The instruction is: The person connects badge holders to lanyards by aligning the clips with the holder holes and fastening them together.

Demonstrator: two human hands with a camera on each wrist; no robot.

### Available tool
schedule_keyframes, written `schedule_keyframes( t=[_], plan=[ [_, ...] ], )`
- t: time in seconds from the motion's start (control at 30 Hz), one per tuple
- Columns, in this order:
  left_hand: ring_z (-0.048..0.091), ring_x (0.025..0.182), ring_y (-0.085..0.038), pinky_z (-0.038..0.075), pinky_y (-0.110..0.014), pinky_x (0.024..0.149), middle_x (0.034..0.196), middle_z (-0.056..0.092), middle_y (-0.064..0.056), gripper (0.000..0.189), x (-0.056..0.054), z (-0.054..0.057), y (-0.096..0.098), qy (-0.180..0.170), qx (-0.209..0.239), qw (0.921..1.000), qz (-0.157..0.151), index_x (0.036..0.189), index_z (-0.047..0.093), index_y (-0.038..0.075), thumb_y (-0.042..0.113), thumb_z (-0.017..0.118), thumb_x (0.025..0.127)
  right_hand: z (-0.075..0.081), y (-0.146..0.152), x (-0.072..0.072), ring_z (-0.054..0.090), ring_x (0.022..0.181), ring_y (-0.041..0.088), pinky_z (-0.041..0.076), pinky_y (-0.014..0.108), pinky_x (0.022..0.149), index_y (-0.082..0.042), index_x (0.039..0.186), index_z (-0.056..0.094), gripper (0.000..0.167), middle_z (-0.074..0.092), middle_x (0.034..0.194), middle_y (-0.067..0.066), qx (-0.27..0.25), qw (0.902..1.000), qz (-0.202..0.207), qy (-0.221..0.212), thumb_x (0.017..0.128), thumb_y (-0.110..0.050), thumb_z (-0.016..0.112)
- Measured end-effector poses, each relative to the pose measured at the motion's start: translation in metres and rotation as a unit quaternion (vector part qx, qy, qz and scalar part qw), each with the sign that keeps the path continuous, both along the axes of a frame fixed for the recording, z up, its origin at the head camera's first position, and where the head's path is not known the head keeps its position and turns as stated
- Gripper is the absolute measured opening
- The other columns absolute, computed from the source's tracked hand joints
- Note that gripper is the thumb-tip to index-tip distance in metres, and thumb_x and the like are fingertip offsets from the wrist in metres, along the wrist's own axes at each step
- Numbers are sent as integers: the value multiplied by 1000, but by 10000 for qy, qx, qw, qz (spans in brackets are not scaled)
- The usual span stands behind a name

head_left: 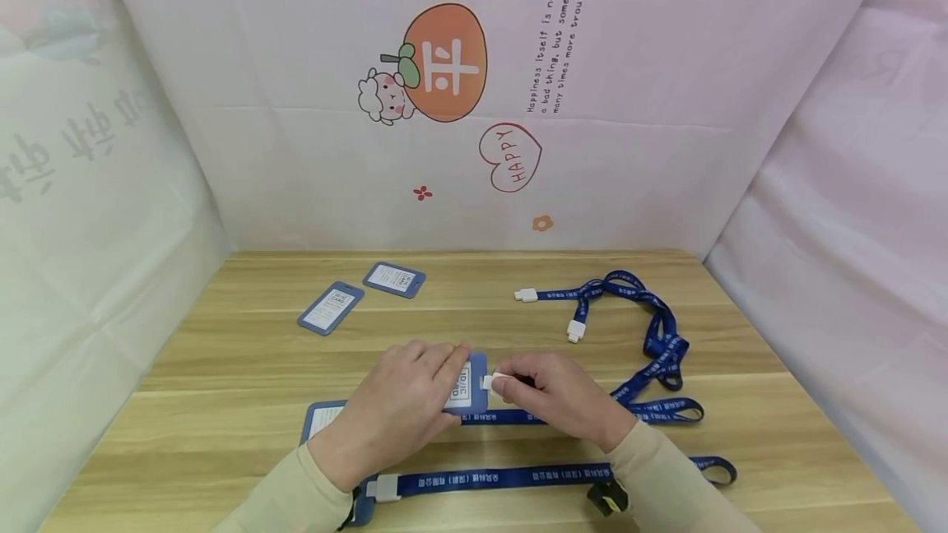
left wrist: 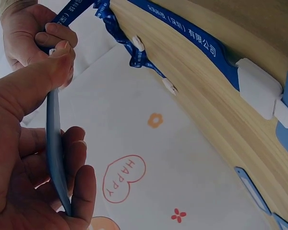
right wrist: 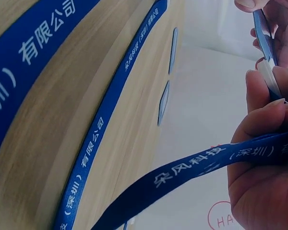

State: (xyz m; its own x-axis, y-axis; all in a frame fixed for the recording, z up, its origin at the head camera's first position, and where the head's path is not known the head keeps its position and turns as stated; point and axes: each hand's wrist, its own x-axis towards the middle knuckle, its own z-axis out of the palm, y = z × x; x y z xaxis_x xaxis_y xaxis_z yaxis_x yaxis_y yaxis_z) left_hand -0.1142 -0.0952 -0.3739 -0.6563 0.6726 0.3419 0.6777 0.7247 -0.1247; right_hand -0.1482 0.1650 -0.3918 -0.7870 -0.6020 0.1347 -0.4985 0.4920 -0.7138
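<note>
My left hand (head_left: pixel 403 397) grips a blue ID card holder (head_left: pixel 478 401) with a white printed card, its thumb and fingers on opposite faces. In the left wrist view this card holder (left wrist: pixel 52 124) appears nearly edge-on. My right hand (head_left: pixel 559 393) pinches a white plastic clip (head_left: pixel 489 383) right at the slotted end of the holder. From those fingers a blue lanyard (right wrist: pixel 182 170) with white lettering trails away, as the right wrist view shows. Fingers partly cover the clip, and the left hand covers much of the card.
Two more card holders (head_left: pixel 331 308) lie at the back left. A loose lanyard (head_left: pixel 659 311) with white clips (head_left: pixel 527 294) is bunched at the right. In front, one lanyard (head_left: pixel 511 477) joins a holder (head_left: pixel 363 508) by its clip; behind it lies another lanyard (head_left: pixel 504 417), and a holder (head_left: pixel 317 416) beside my left wrist.
</note>
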Motion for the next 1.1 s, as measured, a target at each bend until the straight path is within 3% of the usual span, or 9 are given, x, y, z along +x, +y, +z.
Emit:
schedule_keyframes(
  t=[0.43,0.67,1.1],
  plan=[
    [67,116,-22,59,-37,94,139,68,-8,89,3,1,3,128,-349,9993,17,152,53,7,61,79,86,4,2,0,50,60,3,43,20,54,-28,97,73,19,53,69,-14,173,9997,174,88,108,-36,59],
    [67,116,-22,60,-35,92,138,68,-7,87,3,1,4,225,-555,9982,-13,152,54,7,61,78,87,4,-3,-2,49,60,0,43,20,54,-22,94,74,23,54,69,-16,607,9970,206,425,107,-35,60],
    [66,119,-23,58,-39,98,141,66,-7,87,2,-5,1,36,-364,9993,6,151,54,7,58,80,86,0,-4,-2,49,61,1,42,19,54,-20,92,74,24,52,69,-15,504,9982,139,286,107,-34,61]
  ],
)
